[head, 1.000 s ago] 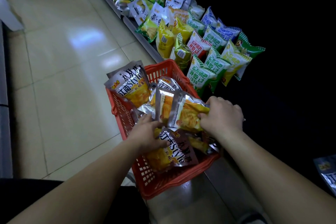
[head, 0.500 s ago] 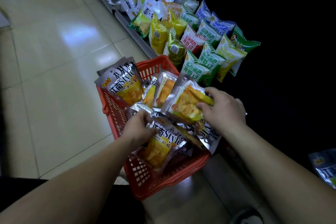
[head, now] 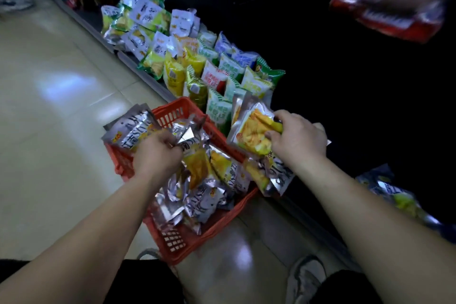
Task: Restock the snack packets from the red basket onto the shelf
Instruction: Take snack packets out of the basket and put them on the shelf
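One red basket (head: 217, 226), roughly a dozen silver-yellow snack packets (head: 197, 168) overlapping inside, hard to count. Two hands, apart: left hand (head: 156, 155) in the basket, seemingly pinching one packet; right hand (head: 299, 140) grips a bunch (head: 254, 131), maybe three, at the shelf (head: 130, 59) edge. Top right, one red pack (head: 389, 15), blurred, cut off.

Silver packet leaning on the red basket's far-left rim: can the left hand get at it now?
Probably yes. The left hand is inside the red basket, right beside that silver packet, with nothing between them.
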`<state>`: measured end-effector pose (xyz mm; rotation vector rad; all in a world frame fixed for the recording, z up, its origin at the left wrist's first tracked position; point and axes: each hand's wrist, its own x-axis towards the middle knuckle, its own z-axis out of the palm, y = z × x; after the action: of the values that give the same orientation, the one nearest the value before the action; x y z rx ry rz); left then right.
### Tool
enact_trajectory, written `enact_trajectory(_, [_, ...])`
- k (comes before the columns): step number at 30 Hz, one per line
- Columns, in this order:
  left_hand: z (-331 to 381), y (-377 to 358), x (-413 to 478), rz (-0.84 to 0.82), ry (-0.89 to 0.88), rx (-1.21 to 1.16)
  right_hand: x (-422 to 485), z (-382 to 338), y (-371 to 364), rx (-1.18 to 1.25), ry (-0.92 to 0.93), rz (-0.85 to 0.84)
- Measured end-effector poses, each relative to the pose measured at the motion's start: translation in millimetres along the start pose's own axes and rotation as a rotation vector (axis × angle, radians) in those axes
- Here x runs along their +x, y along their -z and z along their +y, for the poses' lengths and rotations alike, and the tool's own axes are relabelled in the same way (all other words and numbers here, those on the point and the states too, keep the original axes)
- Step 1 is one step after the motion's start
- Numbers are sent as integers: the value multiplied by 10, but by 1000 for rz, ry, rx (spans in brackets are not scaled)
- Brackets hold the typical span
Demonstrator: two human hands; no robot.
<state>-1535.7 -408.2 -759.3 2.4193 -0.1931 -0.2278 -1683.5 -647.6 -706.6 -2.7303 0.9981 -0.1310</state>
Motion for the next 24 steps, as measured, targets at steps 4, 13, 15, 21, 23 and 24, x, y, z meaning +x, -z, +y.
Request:
enact_trajectory(4, [787,-302,-132,-30,-90,-379,-75,470,260,28,-136,30])
enact_trajectory(13, [1870,-1344,-700,-377,-165,-449,-432,1977,606,21,-485,64])
enact_trajectory(15, [1910,-1673,-947,-447,-142,-427,-599,2332,454,-17,-559,42])
enact_trajectory(21, [2046,-2554,-1579,-725,75,-584,-1044,3247,204,-93,-760,131])
enact_trajectory(23, [2133,-2759,-1724,-775,126,-658,-1142,3477,179,-151,-813,186])
enact_trajectory(24, [2145,-2850,-1774,-800,148,-684,-1170,3555,167,-159,-845,207])
